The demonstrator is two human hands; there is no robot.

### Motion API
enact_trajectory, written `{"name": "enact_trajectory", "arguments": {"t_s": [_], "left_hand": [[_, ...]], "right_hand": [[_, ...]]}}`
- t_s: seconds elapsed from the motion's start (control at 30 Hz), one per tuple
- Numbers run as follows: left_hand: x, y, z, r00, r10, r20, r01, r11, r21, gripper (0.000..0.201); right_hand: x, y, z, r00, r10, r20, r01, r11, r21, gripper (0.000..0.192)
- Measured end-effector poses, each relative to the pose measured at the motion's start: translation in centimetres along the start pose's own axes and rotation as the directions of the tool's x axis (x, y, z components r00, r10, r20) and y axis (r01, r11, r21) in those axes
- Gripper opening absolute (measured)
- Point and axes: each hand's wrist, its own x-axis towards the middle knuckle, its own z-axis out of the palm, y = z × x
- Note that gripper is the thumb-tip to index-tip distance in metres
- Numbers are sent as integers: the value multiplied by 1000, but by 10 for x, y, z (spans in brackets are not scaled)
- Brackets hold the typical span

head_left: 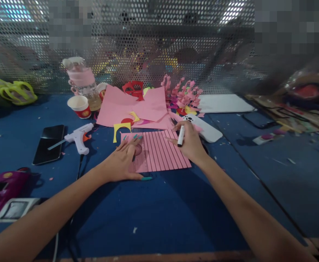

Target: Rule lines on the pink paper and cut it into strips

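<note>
Lying flat on the blue table (pixel 154 218), one pink paper sheet (pixel 162 153) ruled with straight dark lines sits between two bare hands. Far left rest one black phone (pixel 48 143), one white glue gun (pixel 79 138) and one red-and-white paper cup (pixel 80 106). The left hand (pixel 123 162) presses open-palmed on the sheet's left edge, fingers spread, gripping nothing. The right hand (pixel 189 143) pinches one white marker (pixel 180 135) upright above the sheet's right side.

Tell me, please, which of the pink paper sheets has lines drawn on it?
The lined sheet, flat on the blue table under the left hand and the right hand holding the marker. The plain sheets behind it lie overlapped.
</note>
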Motion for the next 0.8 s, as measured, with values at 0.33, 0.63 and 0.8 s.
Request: {"name": "enact_trajectory", "arguments": {"t_s": [0.33, 0.63, 0.8], "left_hand": [[1, 1, -2, 1000, 3, 5, -3, 1000, 5, 84], [2, 3, -4, 1000, -11, 15, 11, 1000, -26, 79], [2, 3, -4, 1000, 0, 20, 0, 1000, -13, 72]], "right_hand": [[0, 0, -4, 1000, 4, 23, -3, 999, -31, 28], [-1, 3, -3, 999, 13, 35, -12, 999, -30, 29], [-1, 4, -4, 999, 9, 39, -7, 999, -42, 29]]}}
